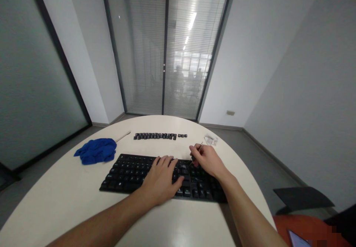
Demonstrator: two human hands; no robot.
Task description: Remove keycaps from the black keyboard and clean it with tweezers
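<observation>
A black keyboard lies across the round table in front of me. My left hand rests on its middle with fingers spread over the keys. My right hand is closed in a pinch above the keyboard's upper right part. Between its fingertips is a small dark thing with a thin part reaching down to the keys; its kind I cannot make out. Behind the keyboard, loose black keycaps stand in rows, with several more keycaps just to their right.
A crumpled blue cloth lies on the left of the pale table, beside a thin light-coloured stick, perhaps a brush. A small clear plastic bag sits near the right edge. At lower right is a chair with an orange seat.
</observation>
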